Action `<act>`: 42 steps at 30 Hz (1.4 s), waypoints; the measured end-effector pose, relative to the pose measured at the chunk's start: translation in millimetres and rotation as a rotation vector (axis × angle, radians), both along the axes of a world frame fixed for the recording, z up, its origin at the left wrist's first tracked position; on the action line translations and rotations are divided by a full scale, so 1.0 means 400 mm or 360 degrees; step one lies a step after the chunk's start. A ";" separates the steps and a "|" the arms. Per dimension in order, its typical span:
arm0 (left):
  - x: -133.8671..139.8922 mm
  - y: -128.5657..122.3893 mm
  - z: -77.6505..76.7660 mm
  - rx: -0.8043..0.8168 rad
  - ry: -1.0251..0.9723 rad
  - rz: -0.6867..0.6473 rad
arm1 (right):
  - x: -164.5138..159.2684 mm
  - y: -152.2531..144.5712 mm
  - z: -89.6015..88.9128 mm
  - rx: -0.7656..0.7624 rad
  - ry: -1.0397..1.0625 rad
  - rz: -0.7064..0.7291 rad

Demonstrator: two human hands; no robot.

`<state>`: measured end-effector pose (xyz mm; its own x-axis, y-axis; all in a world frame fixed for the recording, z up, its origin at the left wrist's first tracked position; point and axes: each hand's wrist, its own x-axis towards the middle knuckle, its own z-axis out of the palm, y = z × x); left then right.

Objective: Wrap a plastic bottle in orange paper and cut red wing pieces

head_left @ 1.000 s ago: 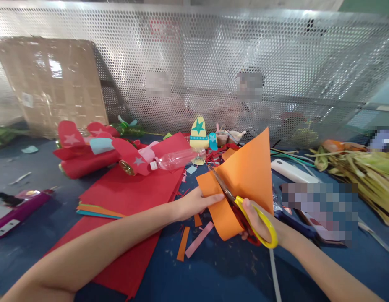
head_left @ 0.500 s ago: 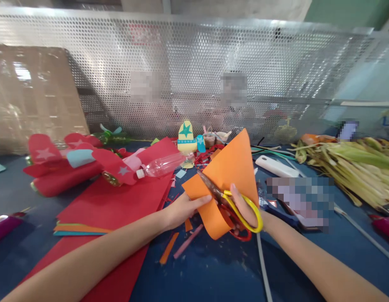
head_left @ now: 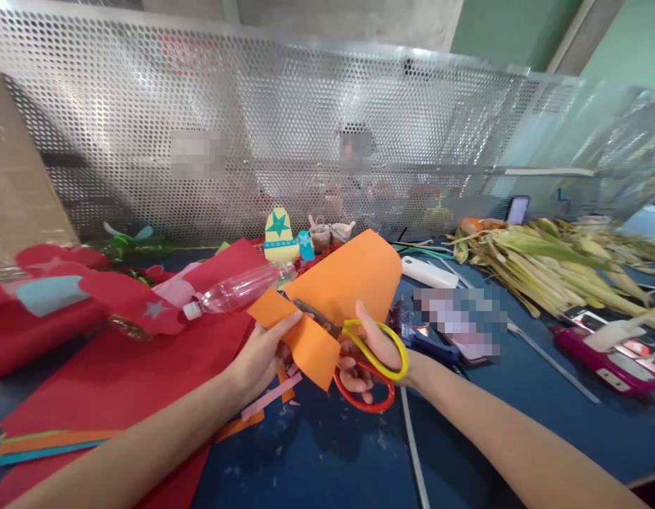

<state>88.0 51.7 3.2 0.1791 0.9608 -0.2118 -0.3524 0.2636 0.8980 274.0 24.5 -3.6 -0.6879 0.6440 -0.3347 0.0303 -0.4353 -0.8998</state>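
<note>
My left hand (head_left: 261, 353) pinches the left part of an orange paper sheet (head_left: 348, 272), thumb on top. In my right hand (head_left: 367, 357) is a pair of scissors (head_left: 377, 346) with one yellow and one red handle loop. The scissor blades lie across the sheet, between its large far part and a folded strip near my left thumb. Below my left hand lie a pink paper strip (head_left: 271, 396) and orange scraps. A clear plastic bottle (head_left: 237, 288) with a white cap rests on red sheets (head_left: 141, 375) at the left.
A red paper craft (head_left: 131, 297) with stars stands at the left, a yellow egg-shaped craft (head_left: 279, 237) behind. To the right are a phone (head_left: 459, 325), a white-handled tool (head_left: 427, 272), dry husks (head_left: 555, 254) and a magenta glue gun (head_left: 603, 360). A perforated metal panel (head_left: 306, 106) closes the back.
The view has swung to the right. The scissor handles are spread wider apart, and the orange sheet has tipped lower, its near strip hanging between my hands.
</note>
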 end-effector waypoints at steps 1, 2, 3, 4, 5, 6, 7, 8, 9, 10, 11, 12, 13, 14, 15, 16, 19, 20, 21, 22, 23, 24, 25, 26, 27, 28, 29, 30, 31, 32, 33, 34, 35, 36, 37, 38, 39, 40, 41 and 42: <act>-0.002 0.007 0.003 0.0020 0.0008 0.0062 | -0.006 -0.003 -0.001 0.0052 -0.0073 -0.0039; -0.005 0.016 0.006 0.0037 0.0025 0.0114 | -0.012 -0.006 -0.002 0.0101 -0.0150 -0.0083; -0.009 0.025 0.009 0.0057 0.0065 0.0172 | -0.018 -0.010 -0.003 0.0141 -0.0224 -0.0132; -0.014 0.035 0.012 0.0083 0.0111 0.0221 | -0.023 -0.015 -0.005 0.0171 -0.0291 -0.0177; -0.021 0.047 0.014 0.0119 0.0150 0.0265 | -0.026 -0.021 -0.006 0.0196 -0.0347 -0.0222; -0.027 0.058 0.016 0.0163 0.0181 0.0289 | -0.027 -0.027 -0.007 0.0222 -0.0393 -0.0268; -0.035 0.069 0.016 0.0192 0.0198 0.0304 | -0.026 -0.034 -0.007 0.0256 -0.0438 -0.0319; -0.042 0.080 0.017 0.0224 0.0225 0.0301 | -0.023 -0.042 -0.005 0.0308 -0.0501 -0.0382; -0.049 0.090 0.017 0.0274 0.0277 0.0281 | -0.017 -0.050 -0.003 0.0377 -0.0576 -0.0454; -0.056 0.099 0.017 0.0348 0.0375 0.0245 | -0.010 -0.057 0.001 0.0455 -0.0661 -0.0522; -0.062 0.106 0.018 0.0427 0.0498 0.0200 | -0.003 -0.063 0.005 0.0535 -0.0748 -0.0583; -0.068 0.114 0.019 0.0509 0.0634 0.0155 | 0.005 -0.067 0.010 0.0606 -0.0835 -0.0631; -0.073 0.120 0.022 0.0575 0.0761 0.0116 | 0.011 -0.069 0.013 0.0665 -0.0918 -0.0668; -0.077 0.127 0.025 0.0614 0.0849 0.0095 | 0.017 -0.069 0.016 0.0713 -0.0993 -0.0702; -0.082 0.134 0.030 0.0639 0.0918 0.0069 | 0.022 -0.067 0.016 0.0754 -0.1056 -0.0734; -0.087 0.141 0.037 0.0649 0.0975 0.0035 | 0.025 -0.063 0.016 0.0791 -0.1110 -0.0765; -0.112 0.161 0.067 0.0630 0.1152 -0.0113 | 0.028 -0.053 0.006 0.0890 -0.1234 -0.0809; -0.124 0.166 0.080 0.0614 0.1201 -0.0137 | 0.028 -0.051 0.002 0.0914 -0.1272 -0.0809; -0.139 0.171 0.094 0.0597 0.1248 -0.0156 | 0.027 -0.049 -0.002 0.0934 -0.1309 -0.0806; -0.156 0.174 0.108 0.0581 0.1289 -0.0181 | 0.026 -0.048 -0.005 0.0951 -0.1346 -0.0806; -0.174 0.177 0.123 0.0558 0.1347 -0.0219 | 0.026 -0.048 -0.007 0.0966 -0.1380 -0.0806; -0.193 0.179 0.136 0.0527 0.1424 -0.0282 | 0.025 -0.048 -0.009 0.0980 -0.1410 -0.0808; -0.211 0.180 0.149 0.0511 0.1522 -0.0333 | 0.025 -0.048 -0.009 0.0991 -0.1438 -0.0810; -0.228 0.182 0.159 0.0510 0.1668 -0.0401 | 0.024 -0.049 -0.010 0.1000 -0.1464 -0.0810; -0.243 0.184 0.169 0.0546 0.1884 -0.0520 | 0.024 -0.049 -0.010 0.1007 -0.1489 -0.0810; -0.256 0.186 0.176 0.0581 0.2054 -0.0605 | 0.023 -0.050 -0.010 0.1014 -0.1513 -0.0808; -0.266 0.188 0.181 0.0611 0.2196 -0.0682 | 0.022 -0.051 -0.010 0.1022 -0.1535 -0.0809; -0.273 0.190 0.185 0.0632 0.2286 -0.0736 | 0.022 -0.052 -0.011 0.1031 -0.1555 -0.0810; -0.277 0.190 0.186 0.0633 0.2312 -0.0753 | 0.021 -0.053 -0.012 0.1042 -0.1571 -0.0811; -0.279 0.190 0.187 0.0632 0.2321 -0.0767 | 0.020 -0.054 -0.013 0.1056 -0.1584 -0.0811; -0.278 0.190 0.186 0.0650 0.2350 -0.0797 | 0.020 -0.055 -0.014 0.1070 -0.1595 -0.0811; -0.277 0.188 0.185 0.0683 0.2394 -0.0840 | 0.019 -0.055 -0.015 0.1087 -0.1606 -0.0808; -0.275 0.186 0.183 0.0734 0.2447 -0.0885 | 0.018 -0.056 -0.017 0.1104 -0.1617 -0.0804; -0.272 0.184 0.182 0.0800 0.2511 -0.0922 | 0.018 -0.056 -0.017 0.1123 -0.1629 -0.0796; -0.271 0.182 0.181 0.0868 0.2575 -0.0947 | 0.017 -0.057 -0.017 0.1144 -0.1640 -0.0784; -0.270 0.180 0.181 0.0924 0.2626 -0.0963 | 0.016 -0.058 -0.016 0.1166 -0.1654 -0.0773; -0.269 0.177 0.181 0.0958 0.2645 -0.0970 | 0.016 -0.059 -0.014 0.1190 -0.1671 -0.0761; -0.269 0.173 0.182 0.0976 0.2667 -0.0959 | 0.015 -0.061 -0.011 0.1216 -0.1691 -0.0750; -0.267 0.169 0.183 0.1011 0.2718 -0.0890 | 0.015 -0.064 -0.006 0.1243 -0.1712 -0.0735; -0.263 0.164 0.183 0.1067 0.2793 -0.0764 | 0.015 -0.066 -0.001 0.1270 -0.1732 -0.0716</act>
<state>-17.2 117.3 76.3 0.4414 0.8922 -0.0962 0.8963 -0.4332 0.0950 279.9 -2.1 -4.1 -0.0164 0.9999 -0.0044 0.8524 0.0116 -0.5227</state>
